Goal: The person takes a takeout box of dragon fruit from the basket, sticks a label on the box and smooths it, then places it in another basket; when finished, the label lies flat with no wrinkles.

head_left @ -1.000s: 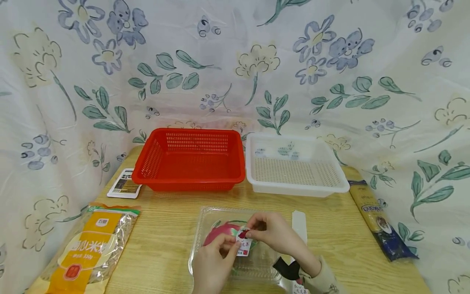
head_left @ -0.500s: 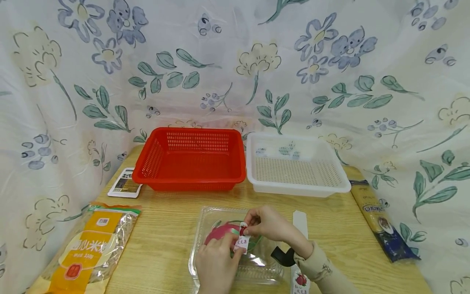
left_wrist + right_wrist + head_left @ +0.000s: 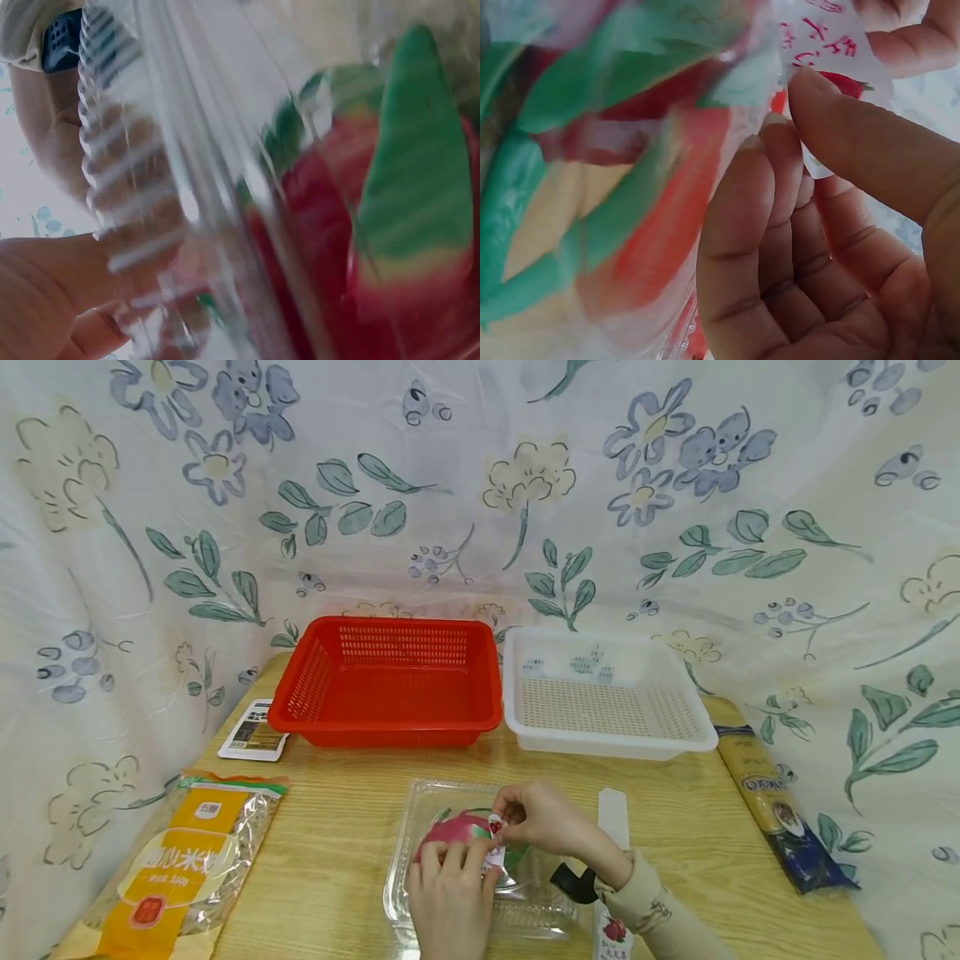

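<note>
A clear plastic clamshell box (image 3: 442,789) with a pink and green dragon fruit (image 3: 450,831) inside lies at the table's front. My right hand (image 3: 551,827) pinches the upper end of a small white label (image 3: 493,858), printed with a red fruit and writing, over the lid. In the right wrist view its thumb (image 3: 870,142) presses on the label's fruit picture. My left hand (image 3: 452,893) lies over the box's front left part, fingers extended on the lid, thumb by the label's lower edge. The left wrist view shows the fruit through the ridged plastic.
A white label strip (image 3: 613,814) lies right of the box, under the right forearm. Behind stand a red basket (image 3: 390,727) and a white basket (image 3: 615,743). A yellow food bag (image 3: 180,860) and a white pouch (image 3: 255,735) lie left; a pasta packet (image 3: 780,810) lies right.
My left hand has shifted from pinching the label's lower left to lying with fingers extended over the lid. The label has come down closer to the lid, its upper end still in the right hand.
</note>
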`<state>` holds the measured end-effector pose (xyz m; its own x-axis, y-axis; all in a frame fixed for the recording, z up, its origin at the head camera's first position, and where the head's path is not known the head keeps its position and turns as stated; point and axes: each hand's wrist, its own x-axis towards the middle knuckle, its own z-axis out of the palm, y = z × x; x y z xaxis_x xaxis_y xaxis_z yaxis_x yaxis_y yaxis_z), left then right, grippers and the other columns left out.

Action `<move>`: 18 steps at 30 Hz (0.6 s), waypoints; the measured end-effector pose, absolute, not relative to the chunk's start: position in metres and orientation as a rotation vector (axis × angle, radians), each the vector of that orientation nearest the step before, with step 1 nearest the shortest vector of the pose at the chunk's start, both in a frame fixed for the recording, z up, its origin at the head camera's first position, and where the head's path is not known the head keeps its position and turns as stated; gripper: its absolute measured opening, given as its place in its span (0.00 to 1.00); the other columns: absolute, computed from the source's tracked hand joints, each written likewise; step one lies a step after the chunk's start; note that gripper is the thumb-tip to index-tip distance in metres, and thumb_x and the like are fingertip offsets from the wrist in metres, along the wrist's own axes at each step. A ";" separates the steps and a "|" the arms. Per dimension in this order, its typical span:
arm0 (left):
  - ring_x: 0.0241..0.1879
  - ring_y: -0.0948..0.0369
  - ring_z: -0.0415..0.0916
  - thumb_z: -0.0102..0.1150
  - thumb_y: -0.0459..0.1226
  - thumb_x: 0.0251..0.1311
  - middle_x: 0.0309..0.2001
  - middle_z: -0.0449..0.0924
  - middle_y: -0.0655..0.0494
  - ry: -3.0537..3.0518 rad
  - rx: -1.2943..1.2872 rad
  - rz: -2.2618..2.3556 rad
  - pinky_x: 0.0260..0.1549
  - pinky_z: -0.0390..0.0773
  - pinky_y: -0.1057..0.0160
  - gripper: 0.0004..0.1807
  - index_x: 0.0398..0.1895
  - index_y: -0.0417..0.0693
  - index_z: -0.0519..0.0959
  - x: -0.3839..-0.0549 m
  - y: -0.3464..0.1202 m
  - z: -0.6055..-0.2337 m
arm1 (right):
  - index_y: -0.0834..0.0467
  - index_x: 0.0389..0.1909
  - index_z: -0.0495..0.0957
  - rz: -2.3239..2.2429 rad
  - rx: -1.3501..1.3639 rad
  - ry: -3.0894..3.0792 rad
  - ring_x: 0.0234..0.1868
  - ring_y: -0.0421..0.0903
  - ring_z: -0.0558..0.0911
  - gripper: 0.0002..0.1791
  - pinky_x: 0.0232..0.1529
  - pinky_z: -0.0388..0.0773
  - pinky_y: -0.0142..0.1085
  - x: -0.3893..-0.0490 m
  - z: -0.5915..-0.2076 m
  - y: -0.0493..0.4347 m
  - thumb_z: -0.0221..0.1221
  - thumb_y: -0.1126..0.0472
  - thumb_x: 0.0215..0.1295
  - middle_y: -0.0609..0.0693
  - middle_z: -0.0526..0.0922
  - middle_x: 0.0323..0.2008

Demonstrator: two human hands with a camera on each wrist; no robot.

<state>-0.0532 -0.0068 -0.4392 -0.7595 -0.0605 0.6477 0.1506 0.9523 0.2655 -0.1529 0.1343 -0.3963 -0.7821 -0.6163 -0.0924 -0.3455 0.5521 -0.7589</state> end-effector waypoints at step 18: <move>0.39 0.55 0.74 0.69 0.44 0.41 0.34 0.82 0.58 -2.250 -0.207 -0.528 0.33 0.73 0.56 0.12 0.31 0.55 0.83 -0.054 -0.025 -0.455 | 0.55 0.32 0.74 -0.933 -0.845 2.524 0.23 0.33 0.69 0.15 0.26 0.69 0.26 -0.149 -0.399 0.131 0.72 0.63 0.49 0.42 0.72 0.22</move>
<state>-0.0539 -0.0251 -0.4546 -0.6676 -0.0210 0.7442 0.3121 0.8997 0.3053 -0.1488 0.1307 -0.3993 -0.7737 -0.6272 -0.0895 -0.4181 0.6116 -0.6716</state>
